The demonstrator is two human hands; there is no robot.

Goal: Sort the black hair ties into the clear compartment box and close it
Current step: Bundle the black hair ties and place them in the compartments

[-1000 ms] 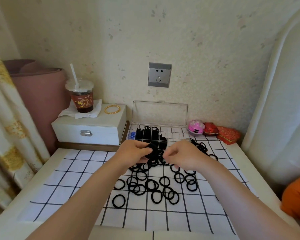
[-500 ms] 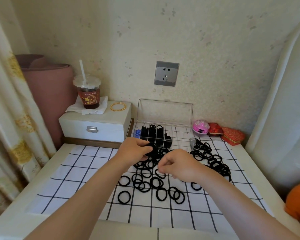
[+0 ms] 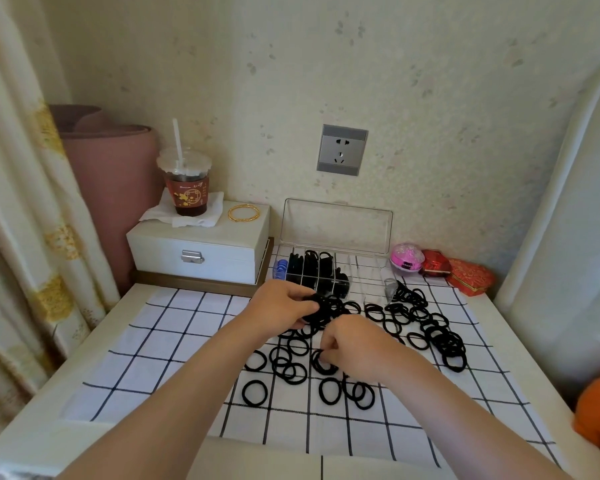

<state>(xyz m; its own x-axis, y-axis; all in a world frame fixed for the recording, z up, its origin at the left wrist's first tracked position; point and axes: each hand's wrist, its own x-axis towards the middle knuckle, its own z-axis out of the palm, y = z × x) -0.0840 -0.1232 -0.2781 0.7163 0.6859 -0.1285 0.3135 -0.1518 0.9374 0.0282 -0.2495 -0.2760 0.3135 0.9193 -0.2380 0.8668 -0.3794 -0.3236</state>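
Many black hair ties (image 3: 426, 327) lie scattered on the white grid cloth (image 3: 174, 341). The clear compartment box (image 3: 364, 271) stands at the back with its lid (image 3: 336, 225) upright against the wall; its left compartments hold black ties, the right ones look bare. My left hand (image 3: 281, 308) grips a bunch of black ties (image 3: 321, 306) just in front of the box. My right hand (image 3: 352, 348) is lower, its fingertips pinching a loose tie (image 3: 321, 363) on the cloth.
A white jewellery box (image 3: 201, 247) at the back left carries a cup with a straw (image 3: 186, 188) and a gold bangle (image 3: 244, 213). A pink ball (image 3: 406, 257) and red boxes (image 3: 468, 278) sit right of the clear box. A curtain (image 3: 18, 202) hangs left.
My right hand has dropped from beside the left hand down onto the loose ties nearer me. The left hand has kept its bunch. The view has shifted left, showing more ties on the right.
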